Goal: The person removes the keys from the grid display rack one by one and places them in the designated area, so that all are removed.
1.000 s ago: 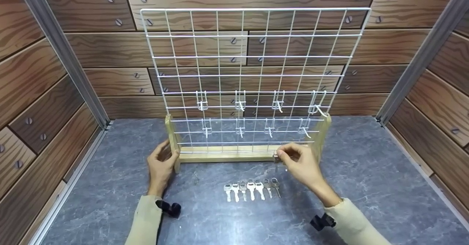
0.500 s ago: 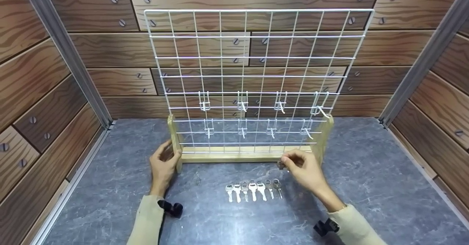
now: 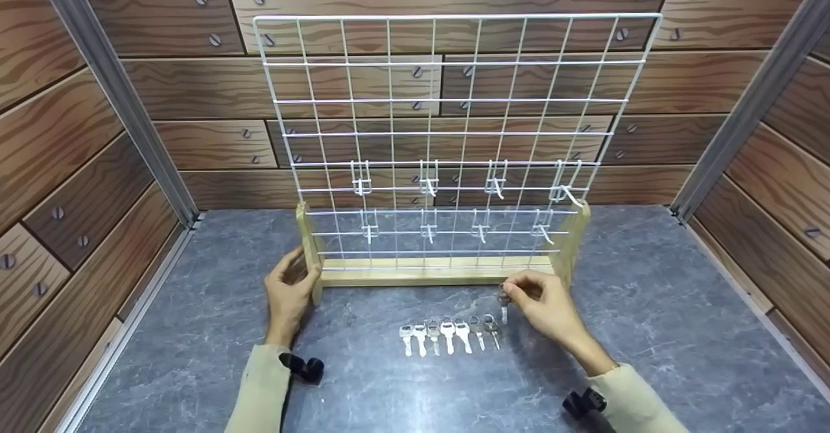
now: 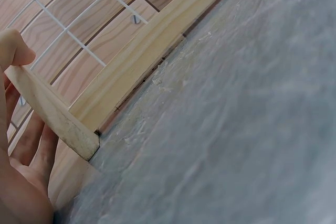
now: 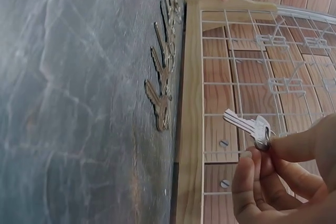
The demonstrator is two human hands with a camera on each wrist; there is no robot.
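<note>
My left hand [image 3: 287, 297] grips the left wooden upright [image 4: 55, 111] of a display stand, its thumb on the front and fingers behind. Between thumb and fingers my right hand [image 3: 543, 303] pinches a silver key [image 5: 247, 124] by its head. The key's blade points down, above the tabletop and in front of the stand's right part. Several keys [image 3: 447, 337] lie in a row in front of the stand, heads toward it. Above the wooden base [image 3: 415, 277] rises a white wire grid [image 3: 434, 101]. Several white hooks [image 3: 496, 183] hang on it in two rows, bearing nothing.
A grey marbled tabletop [image 3: 389, 394] lies under everything. Wood-patterned panels [image 3: 194, 89] close off the back and both sides, with metal rails [image 3: 123, 96] at the corners.
My right hand has shifted slightly right and toward me with the key, whose blade now hangs down in plain sight. The left hand stays on the upright.
</note>
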